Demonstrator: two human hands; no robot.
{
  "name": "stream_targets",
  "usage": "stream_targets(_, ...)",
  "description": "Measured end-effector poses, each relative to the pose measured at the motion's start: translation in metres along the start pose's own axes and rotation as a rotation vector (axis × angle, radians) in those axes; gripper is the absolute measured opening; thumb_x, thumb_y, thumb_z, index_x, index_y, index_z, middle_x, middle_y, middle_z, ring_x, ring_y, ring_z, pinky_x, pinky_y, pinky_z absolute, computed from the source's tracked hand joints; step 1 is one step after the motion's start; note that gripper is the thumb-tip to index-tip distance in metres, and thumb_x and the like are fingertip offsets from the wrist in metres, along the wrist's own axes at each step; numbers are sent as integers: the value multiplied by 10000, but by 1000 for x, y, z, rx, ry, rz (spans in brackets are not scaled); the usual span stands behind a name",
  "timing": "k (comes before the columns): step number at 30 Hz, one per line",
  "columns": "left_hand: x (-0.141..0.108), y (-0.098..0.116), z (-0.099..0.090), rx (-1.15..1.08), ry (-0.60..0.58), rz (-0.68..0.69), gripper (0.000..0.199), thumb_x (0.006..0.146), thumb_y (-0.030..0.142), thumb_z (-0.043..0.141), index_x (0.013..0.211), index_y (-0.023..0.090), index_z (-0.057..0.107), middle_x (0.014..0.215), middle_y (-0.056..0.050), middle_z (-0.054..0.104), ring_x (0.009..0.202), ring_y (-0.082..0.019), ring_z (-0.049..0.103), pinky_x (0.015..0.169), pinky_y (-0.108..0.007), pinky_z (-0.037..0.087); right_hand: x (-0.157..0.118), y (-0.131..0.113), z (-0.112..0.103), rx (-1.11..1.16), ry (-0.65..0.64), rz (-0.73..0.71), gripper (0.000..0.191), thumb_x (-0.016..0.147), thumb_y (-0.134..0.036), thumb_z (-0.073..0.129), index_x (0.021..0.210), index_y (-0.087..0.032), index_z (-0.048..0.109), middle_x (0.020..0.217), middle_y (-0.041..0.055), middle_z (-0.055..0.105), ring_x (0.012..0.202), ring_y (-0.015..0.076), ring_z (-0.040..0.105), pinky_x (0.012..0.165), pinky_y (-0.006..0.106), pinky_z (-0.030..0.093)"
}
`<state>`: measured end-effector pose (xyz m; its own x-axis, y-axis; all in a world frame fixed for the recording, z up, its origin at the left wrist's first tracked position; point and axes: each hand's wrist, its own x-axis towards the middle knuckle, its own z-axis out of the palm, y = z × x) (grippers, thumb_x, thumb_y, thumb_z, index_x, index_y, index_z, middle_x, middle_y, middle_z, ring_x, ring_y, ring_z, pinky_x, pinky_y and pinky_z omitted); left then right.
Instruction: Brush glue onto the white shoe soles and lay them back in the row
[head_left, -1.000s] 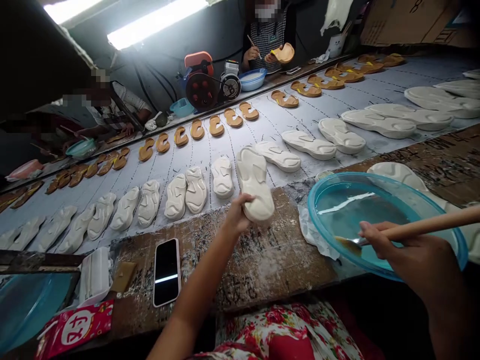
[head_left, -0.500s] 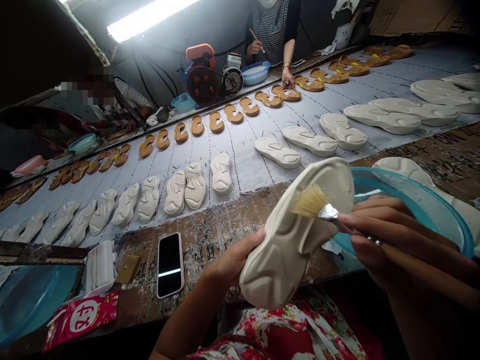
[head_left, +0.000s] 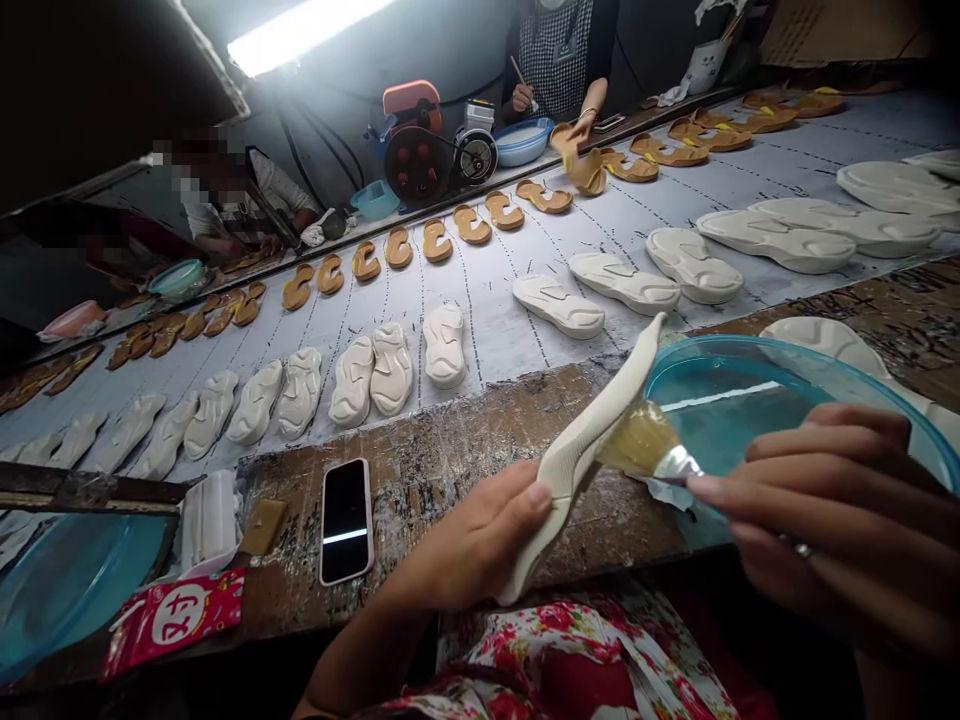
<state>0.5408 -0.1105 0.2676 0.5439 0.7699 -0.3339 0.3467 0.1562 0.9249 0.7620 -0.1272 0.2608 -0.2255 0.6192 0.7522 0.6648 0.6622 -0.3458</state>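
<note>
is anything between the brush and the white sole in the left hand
Nothing visible stands in the way: the bristles of the flat brush touch the white shoe sole held in the left hand, and the right hand grips the brush.

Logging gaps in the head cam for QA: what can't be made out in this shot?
Head view:
The sole in the left hand: held edge-on, brushed face turned away.
The brush: bristle tips hidden by the sole; handle hidden by the right hand.
The basin: near part hidden by that hand; right side cut off by the frame edge.
The tan sole at the co-worker's hand: motion-blurred.
</note>
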Motion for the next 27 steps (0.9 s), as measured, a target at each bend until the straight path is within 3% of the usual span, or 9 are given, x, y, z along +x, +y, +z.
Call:
stream_targets(2, -4, 3, 1, 219, 85, 50, 426, 912, 431, 268, 1048, 189, 591, 1063, -64, 523, 985, -173, 457, 895, -289, 340, 1, -4, 1, 16, -63, -122, 93, 831, -179, 515, 878, -206, 590, 687, -17, 603, 704, 93, 539, 781, 355, 322)
stream_targets(5, -6, 5, 1, 366, 140, 86, 419, 919, 415, 250, 1080, 214, 580, 1109, -68, 478, 1045, -182, 417, 910, -303, 329, 2, -9, 6, 22, -90, -107, 103, 828, -133, 506, 857, -194, 583, 648, -22, 593, 709, 90, 540, 778, 350, 308)
stream_targets(7, -4, 4, -1, 283, 103, 78, 419, 917, 423, 260, 1039, 191, 587, 1072, -64, 504, 1020, -172, 431, 913, -295, 330, 0, -10, 9, 70, -111, -122, 97, 828, -143, 508, 867, -189, 584, 644, -20, 584, 713, 92, 541, 789, 344, 318)
stream_targets(10, 3, 0, -3, -24, -13, 32, 431, 910, 435, 275, 1001, 144, 581, 982, -66, 562, 917, -159, 476, 866, -277, 359, -4, -7, 14, 169, -129, -156, 105, 842, -185, 498, 911, -167, 576, 685, -3, 579, 735, 92, 533, 803, 325, 343)
stream_targets(12, 8, -4, 0, -240, -27, 9, 441, 908, 428, 274, 1006, 129, 583, 945, -68, 582, 853, -152, 493, 820, -265, 374, -7, -5, 16, 238, -124, -186, 123, 841, -205, 499, 927, -155, 572, 696, 4, 573, 754, 94, 531, 819, 315, 356)
stream_targets(15, 12, -6, 6, -410, 47, -7, 439, 902, 436, 291, 1031, 143, 591, 863, -49, 591, 791, -142, 501, 774, -248, 378, -9, -9, 18, 273, -122, -218, 127, 813, -196, 529, 915, -147, 587, 683, 4, 564, 779, 102, 533, 841, 313, 360)
stream_targets(21, 16, -3, 10, -318, 312, 82, 369, 872, 442, 404, 956, 158, 623, 837, -27, 572, 772, -131, 472, 741, -229, 369, -13, -32, 20, 244, -186, -176, 126, 801, -130, 526, 903, -157, 596, 705, -8, 588, 798, 96, 544, 898, 280, 347)
stream_targets(23, 19, -6, 9, -430, 271, 94, 426, 865, 483, 390, 965, 142, 624, 812, -36, 582, 689, -114, 466, 672, -225, 382, -15, -33, 20, 258, -201, -157, 142, 820, -122, 489, 905, -164, 595, 719, -8, 594, 808, 93, 554, 927, 259, 344)
stream_targets(27, 23, -16, 6, -776, 33, 23, 561, 809, 578, 415, 956, 87, 643, 747, -77, 623, 604, -119, 511, 611, -241, 410, -16, -21, 17, 340, -179, -204, 85, 813, -189, 497, 860, -171, 564, 644, -16, 551, 717, 98, 545, 837, 273, 397)
